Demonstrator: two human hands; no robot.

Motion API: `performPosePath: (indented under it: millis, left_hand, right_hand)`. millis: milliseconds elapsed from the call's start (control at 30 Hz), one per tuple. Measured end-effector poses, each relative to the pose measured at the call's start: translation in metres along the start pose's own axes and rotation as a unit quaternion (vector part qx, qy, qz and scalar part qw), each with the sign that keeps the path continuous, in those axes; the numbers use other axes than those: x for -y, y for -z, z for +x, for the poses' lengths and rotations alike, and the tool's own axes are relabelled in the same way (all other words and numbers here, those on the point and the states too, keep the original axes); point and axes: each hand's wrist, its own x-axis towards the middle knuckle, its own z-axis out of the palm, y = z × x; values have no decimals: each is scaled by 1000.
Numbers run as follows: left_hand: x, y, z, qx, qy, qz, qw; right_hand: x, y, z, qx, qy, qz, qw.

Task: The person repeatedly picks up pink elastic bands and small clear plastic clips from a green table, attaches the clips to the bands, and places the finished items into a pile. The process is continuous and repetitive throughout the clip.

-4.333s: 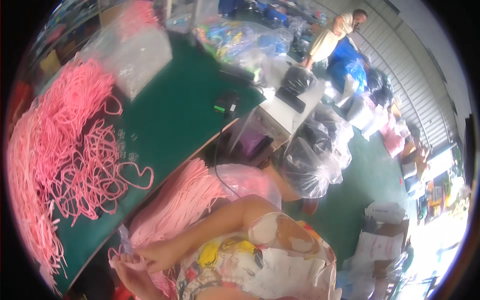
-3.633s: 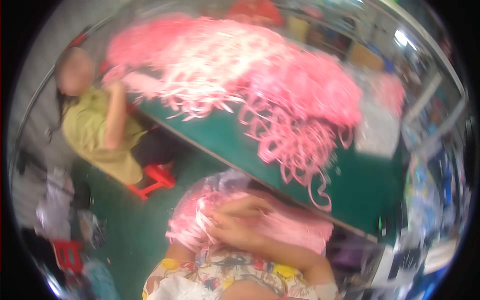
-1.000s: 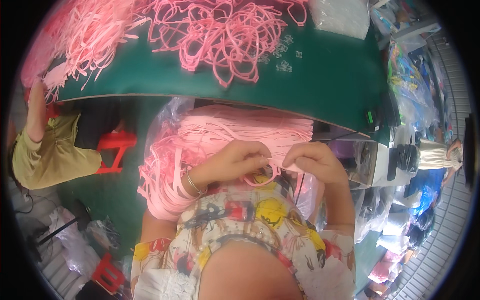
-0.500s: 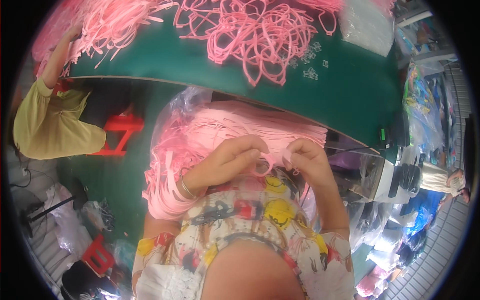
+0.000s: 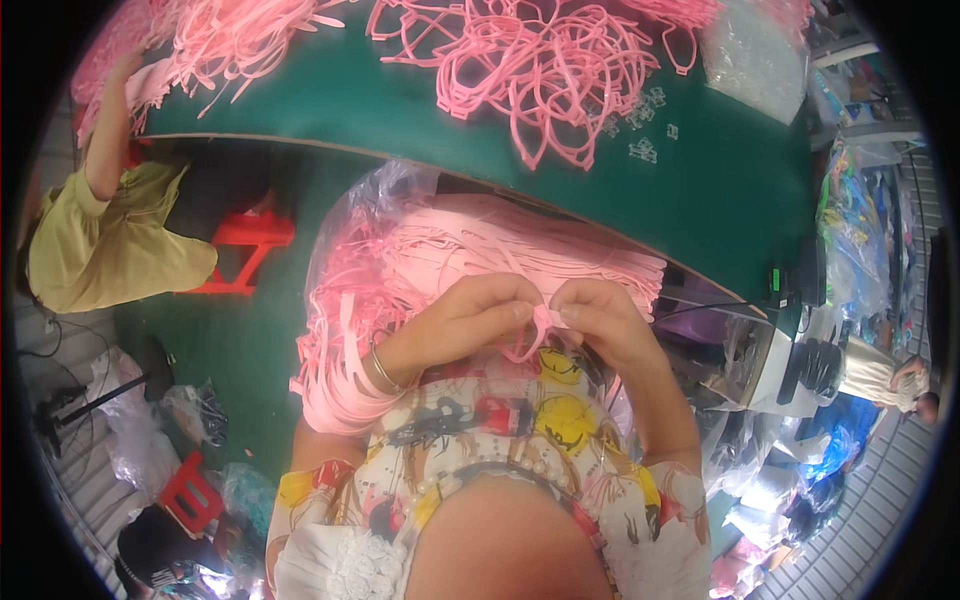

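Observation:
My left hand (image 5: 488, 312) is closed in a pinch on a narrow pink strap (image 5: 543, 322), which hangs in a small loop below the fingertips. Close against it, my right hand (image 5: 606, 318) pinches the same strap; whether a small clip sits between the fingers is hidden. A thick bundle of flat pink straps (image 5: 500, 240) lies across my lap, just beyond both hands. More pink straps (image 5: 345, 405) drape over my left forearm beside a bracelet (image 5: 382, 368).
On the green table (image 5: 720, 200) lie a heap of looped pink straps (image 5: 540, 70), several small clear buckles (image 5: 643, 151) and a clear plastic bag (image 5: 757, 65). At left, a person in a yellow-green top (image 5: 115, 240) reaches toward another pink pile (image 5: 240, 40), near a red stool (image 5: 250, 235).
My right hand has moved left until its fingertips meet those of my left hand at the strap. The whole view has shifted slightly.

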Motion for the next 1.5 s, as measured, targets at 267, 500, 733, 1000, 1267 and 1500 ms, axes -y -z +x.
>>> performPosePath:
  millis: [267, 500, 733, 1000, 1267, 1500]
  left_hand:
    - [3, 5, 5, -7, 8, 94, 996]
    - [14, -1, 14, -97, -71, 215, 969]
    - [7, 7, 20, -104, -69, 345, 930]
    - [-16, 20, -3, -14, 28, 14, 999]
    - [-4, 30, -9, -74, 39, 55, 995]
    - [-12, 26, -14, -85, 62, 114, 988]
  right_hand:
    - [10, -5, 0, -3, 40, -106, 994]
    - [11, -16, 5, -144, 429, -563, 692]
    - [11, -17, -2, -122, 472, -452, 747]
    - [-14, 10, 44, 97, 142, 6, 985]
    - [-6, 22, 38, 123, 137, -82, 979]
    - [15, 23, 28, 117, 162, -192, 961]
